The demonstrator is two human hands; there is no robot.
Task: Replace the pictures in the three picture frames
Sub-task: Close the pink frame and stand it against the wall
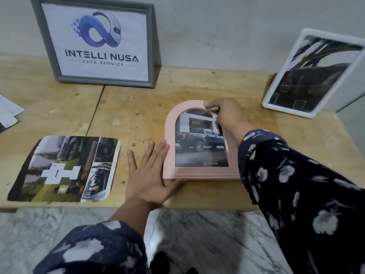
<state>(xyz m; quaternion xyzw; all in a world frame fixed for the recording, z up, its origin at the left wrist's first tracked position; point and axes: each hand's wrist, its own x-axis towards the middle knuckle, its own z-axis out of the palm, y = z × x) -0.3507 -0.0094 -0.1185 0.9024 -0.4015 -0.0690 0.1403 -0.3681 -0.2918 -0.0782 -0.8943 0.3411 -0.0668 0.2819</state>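
Note:
A pink arched picture frame lies face up on the wooden table, showing a dark pickup truck picture. My right hand grips its upper right edge, fingers curled over the rim. My left hand lies flat with straight fingers against the frame's lower left corner. A grey frame with a logo print leans on the wall at the back left. A white frame with a dark picture leans at the right. A loose collage picture with rounded corners lies at the left.
Some paper sheets lie at the table's far left edge. The table's front edge runs just below my left hand, with marble floor beneath. A pale wall stands directly behind the frames.

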